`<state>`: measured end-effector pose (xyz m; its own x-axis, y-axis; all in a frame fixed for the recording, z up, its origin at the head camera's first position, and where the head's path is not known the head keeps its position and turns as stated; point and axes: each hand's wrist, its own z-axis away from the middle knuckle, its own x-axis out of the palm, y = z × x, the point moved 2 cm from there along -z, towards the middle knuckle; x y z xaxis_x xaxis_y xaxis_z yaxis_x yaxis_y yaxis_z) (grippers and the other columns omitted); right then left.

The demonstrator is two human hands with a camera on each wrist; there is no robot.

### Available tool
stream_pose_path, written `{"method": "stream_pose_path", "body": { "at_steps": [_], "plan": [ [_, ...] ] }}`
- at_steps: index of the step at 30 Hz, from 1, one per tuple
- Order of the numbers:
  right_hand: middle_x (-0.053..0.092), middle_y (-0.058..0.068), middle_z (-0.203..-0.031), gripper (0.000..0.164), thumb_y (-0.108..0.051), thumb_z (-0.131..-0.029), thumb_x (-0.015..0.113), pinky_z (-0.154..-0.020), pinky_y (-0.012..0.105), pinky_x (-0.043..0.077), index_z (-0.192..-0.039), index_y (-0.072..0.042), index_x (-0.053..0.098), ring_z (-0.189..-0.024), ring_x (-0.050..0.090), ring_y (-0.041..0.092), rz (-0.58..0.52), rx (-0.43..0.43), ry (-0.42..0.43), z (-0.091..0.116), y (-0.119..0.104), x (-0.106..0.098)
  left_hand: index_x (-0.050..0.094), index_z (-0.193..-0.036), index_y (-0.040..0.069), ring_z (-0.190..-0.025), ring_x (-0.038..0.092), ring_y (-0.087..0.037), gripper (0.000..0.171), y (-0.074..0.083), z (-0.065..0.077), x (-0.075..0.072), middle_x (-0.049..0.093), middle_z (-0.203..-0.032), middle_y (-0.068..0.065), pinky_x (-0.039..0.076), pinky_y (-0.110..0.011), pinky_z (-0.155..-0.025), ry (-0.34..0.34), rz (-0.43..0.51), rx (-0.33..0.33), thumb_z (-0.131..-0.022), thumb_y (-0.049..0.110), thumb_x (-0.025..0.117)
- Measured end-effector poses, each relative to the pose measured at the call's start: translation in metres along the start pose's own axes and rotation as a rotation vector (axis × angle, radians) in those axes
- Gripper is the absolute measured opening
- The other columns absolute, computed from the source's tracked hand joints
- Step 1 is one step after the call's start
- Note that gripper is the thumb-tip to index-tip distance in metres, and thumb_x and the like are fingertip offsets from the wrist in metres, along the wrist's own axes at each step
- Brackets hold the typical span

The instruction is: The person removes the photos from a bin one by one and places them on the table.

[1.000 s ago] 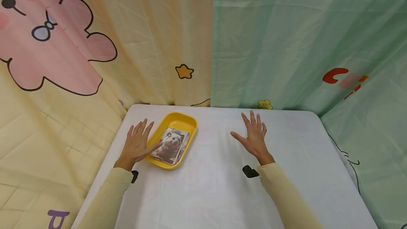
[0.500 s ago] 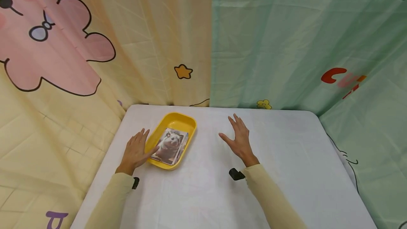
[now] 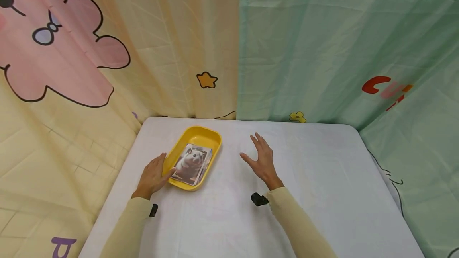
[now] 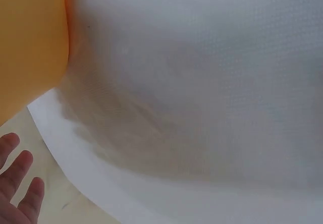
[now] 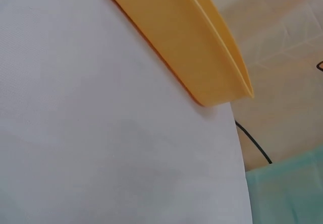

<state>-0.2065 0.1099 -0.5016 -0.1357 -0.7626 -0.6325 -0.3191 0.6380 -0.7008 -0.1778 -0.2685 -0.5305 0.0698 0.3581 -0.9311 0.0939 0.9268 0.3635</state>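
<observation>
a yellow tray [image 3: 201, 133] sits aslant on the white table [image 3: 218, 222], picture cards [image 3: 191, 164] stacked unevenly inside, animal picture uppermost

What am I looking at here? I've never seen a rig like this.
No machine here: these are a person's bare left hand and right hand. The head view looks forward and down; the other two views come from the wrists. On the white cloth-covered table sits a yellow rectangular tray with rounded corners, apparently plastic, holding a stack of printed rectangular cards, a furry animal pictured on top. The left hand is at the tray's left edge; whether it touches is unclear. The right hand hovers to the tray's right. Neither hand holds anything.
</observation>
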Motion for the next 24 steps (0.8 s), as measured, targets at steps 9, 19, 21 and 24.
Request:
{"method": "stream_pose_path", "body": {
  "at_steps": [9, 19, 21, 24],
  "plan": [
    [0.031, 0.015, -0.154, 0.074, -0.038, -0.086, 0.07, -0.109, 0.062, 0.018, -0.146, -0.006, 0.04, -0.141, 0.025, 0.036, -0.032, 0.028, -0.028, 0.005, 0.001, 0.007, 0.021, -0.145, -0.014, -0.122, 0.041, -0.051, 0.065, -0.006, 0.003, 0.011, 0.039, -0.137, -0.038, 0.031, -0.06, -0.104, 0.004, 0.081, 0.01, -0.094, 0.014, 0.05],
    [0.032, 0.015, -0.154, 0.075, -0.038, -0.086, 0.07, -0.109, 0.062, 0.017, -0.146, -0.005, 0.04, -0.141, 0.026, 0.036, -0.049, 0.049, -0.044, 0.008, 0.003, 0.008, 0.017, -0.145, -0.013, -0.12, 0.042, -0.049, 0.06, -0.001, 0.008, 0.015, 0.039, -0.133, -0.038, 0.03, -0.061, -0.105, -0.047, 0.189, -0.04, -0.094, 0.006, 0.042],
    [0.032, 0.015, -0.154, 0.075, -0.038, -0.086, 0.07, -0.109, 0.062, 0.017, -0.146, -0.005, 0.04, -0.141, 0.026, 0.036, -0.053, 0.046, -0.043, 0.009, 0.003, 0.009, 0.016, -0.145, -0.013, -0.121, 0.042, -0.049, 0.061, 0.002, 0.009, 0.017, 0.039, -0.133, -0.038, 0.03, -0.061, -0.105, -0.059, 0.206, -0.042, -0.094, 0.006, 0.042],
    [0.033, 0.015, -0.153, 0.074, -0.038, -0.086, 0.07, -0.109, 0.062, 0.017, -0.146, -0.004, 0.04, -0.141, 0.027, 0.037, -0.056, 0.041, -0.041, 0.009, 0.003, 0.009, 0.014, -0.146, -0.014, -0.124, 0.04, -0.05, 0.062, 0.006, 0.011, 0.02, 0.037, -0.136, -0.039, 0.029, -0.06, -0.106, -0.069, 0.22, -0.036, -0.094, 0.006, 0.042]
  ]
}}
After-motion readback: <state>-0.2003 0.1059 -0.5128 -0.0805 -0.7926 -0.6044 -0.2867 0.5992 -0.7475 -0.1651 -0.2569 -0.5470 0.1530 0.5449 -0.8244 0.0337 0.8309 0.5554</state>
